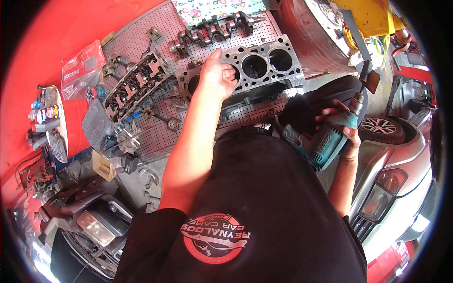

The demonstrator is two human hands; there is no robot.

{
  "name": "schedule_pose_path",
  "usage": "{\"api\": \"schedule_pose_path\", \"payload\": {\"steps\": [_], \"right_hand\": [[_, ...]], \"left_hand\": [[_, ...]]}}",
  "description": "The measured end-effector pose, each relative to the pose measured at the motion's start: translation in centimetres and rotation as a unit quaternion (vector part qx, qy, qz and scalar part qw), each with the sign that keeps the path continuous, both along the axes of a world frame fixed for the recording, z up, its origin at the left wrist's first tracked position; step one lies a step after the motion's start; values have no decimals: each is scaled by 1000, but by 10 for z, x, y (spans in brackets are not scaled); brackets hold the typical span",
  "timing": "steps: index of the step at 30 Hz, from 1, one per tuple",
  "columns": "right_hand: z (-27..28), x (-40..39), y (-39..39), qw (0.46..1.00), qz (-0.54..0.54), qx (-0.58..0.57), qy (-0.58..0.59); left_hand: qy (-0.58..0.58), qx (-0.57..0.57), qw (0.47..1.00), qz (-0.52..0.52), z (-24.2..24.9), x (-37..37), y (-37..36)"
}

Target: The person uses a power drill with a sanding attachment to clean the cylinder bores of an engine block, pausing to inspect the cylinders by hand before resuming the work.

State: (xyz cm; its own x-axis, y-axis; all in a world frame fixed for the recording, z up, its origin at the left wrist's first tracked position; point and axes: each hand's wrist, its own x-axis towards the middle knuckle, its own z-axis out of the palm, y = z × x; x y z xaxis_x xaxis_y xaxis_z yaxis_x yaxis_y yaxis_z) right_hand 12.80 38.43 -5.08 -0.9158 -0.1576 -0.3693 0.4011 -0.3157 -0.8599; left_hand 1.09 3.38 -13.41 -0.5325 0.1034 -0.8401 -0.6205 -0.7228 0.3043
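My right hand [340, 125] is wrapped round a teal power drill [326, 144], held close to my right side. From the drill's chuck rises a thin shaft tool with a flat brown piece [373, 81] at its end, pointing up and away from me. My left hand [218, 74] is over the engine block [243, 54], its fingers curled in beside a cylinder bore and its thumb stretched forward. That hand overlaps the second bore from the left and hides part of it. Two bores farther right show fully.
A crankshaft [214, 32] lies behind the block on a perforated work surface [141, 28]. A cylinder head [137, 85] and a connecting rod [165, 120] are at left. A flowered cloth [217, 10] lies at the back. A car [396, 188] stands at right, a headlight [96, 224] at lower left.
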Motion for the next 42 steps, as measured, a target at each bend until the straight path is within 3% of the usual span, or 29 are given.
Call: {"api": "schedule_pose_path", "payload": {"steps": [5, 7, 8, 9, 10, 11, 13, 14, 15, 17, 23, 27, 42], "right_hand": [[-1, 1, 0, 1000, -2, 0, 3], [1, 3, 0, 1000, -2, 6, 1], [1, 2, 0, 1000, -4, 7, 1], [0, 2, 1, 1000, -3, 10, 5], [-1, 3, 3, 1000, 0, 12, 6], [-2, 3, 3, 1000, 3, 13, 8], [-1, 4, 2, 1000, 4, 15, 11], [-1, 4, 0, 1000, 4, 15, 13], [0, 6, -1, 1000, 4, 16, 15], [2, 8, -4, 1000, 5, 23, 18], [4, 17, -9, 999, 5, 37, 19], [4, 19, -11, 999, 1, 31, 17], [-1, 10, -8, 1000, -3, 11, 15]], "left_hand": [[55, -31, 996, -55, 13, 16, -9], [150, -62, 981, -105, 31, 23, -42], [194, -224, 948, -119, 43, 21, -52], [231, -381, 886, -129, 50, 21, -63], [273, -599, 726, -202, 40, 8, -79], [274, -714, 597, -243, 28, 7, -83], [241, -801, 385, -391, 23, 5, -76], [232, -770, 381, -455, 21, 3, -68], [241, -768, 324, -498, 11, 2, -62], [262, -790, 238, -501, -1, -3, -53], [369, -793, 58, -482, -6, -26, -40], [377, -783, 8, -494, 7, -29, -38], [395, -762, -13, -513, 15, -33, -35]]}}
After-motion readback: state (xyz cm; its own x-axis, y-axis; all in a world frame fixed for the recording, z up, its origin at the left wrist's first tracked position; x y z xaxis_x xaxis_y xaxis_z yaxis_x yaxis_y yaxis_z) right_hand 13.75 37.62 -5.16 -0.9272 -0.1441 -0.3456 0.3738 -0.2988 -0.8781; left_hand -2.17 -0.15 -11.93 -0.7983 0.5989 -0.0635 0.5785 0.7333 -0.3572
